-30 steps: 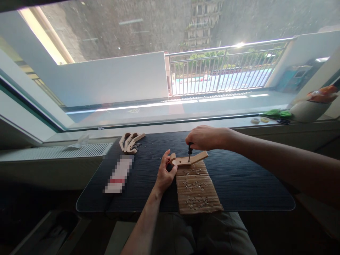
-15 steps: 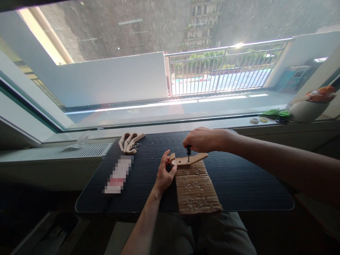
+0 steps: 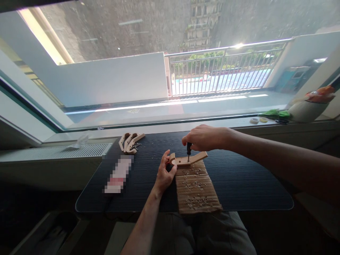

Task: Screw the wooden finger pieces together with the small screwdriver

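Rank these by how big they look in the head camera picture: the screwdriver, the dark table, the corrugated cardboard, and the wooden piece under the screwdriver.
1. Dark table
2. Corrugated cardboard
3. Wooden piece
4. Screwdriver, judged by its visible part; the right hand hides the rest.

On the tabletop (image 3: 247,180), a bracket (image 3: 196,159) sits at the cardboard's (image 3: 198,189) far end; spare brackets (image 3: 129,144) and screws (image 3: 136,145) lie left of and beyond the cardboard.

Includes two hands (image 3: 165,175), one screwdriver (image 3: 188,148), one cardboard piece (image 3: 198,193), two tape rolls (image 3: 254,122), apparently four wooden hooks (image 3: 183,162) and several screws (image 3: 137,145), too small to count.
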The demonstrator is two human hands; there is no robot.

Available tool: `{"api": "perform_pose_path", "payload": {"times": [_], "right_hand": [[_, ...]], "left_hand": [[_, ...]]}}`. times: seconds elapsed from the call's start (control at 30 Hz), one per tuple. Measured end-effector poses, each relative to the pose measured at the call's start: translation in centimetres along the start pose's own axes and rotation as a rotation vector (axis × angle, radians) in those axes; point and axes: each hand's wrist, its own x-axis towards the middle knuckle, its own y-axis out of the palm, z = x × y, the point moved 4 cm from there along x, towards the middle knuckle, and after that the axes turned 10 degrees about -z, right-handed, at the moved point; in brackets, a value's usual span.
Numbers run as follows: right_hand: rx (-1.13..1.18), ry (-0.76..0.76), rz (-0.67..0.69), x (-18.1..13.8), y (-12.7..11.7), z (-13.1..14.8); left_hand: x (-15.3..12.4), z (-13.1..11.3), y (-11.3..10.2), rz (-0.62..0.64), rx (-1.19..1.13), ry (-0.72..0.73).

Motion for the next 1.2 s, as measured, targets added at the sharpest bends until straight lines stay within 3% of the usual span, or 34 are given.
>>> {"api": "perform_pose_path", "payload": {"times": [1.2], "right_hand": [[0.037,-0.014,0.003,-0.03,0.36,-0.07]], "left_hand": [[-0.04,-0.22,-0.01,0.0,0.002,-0.016]]}}
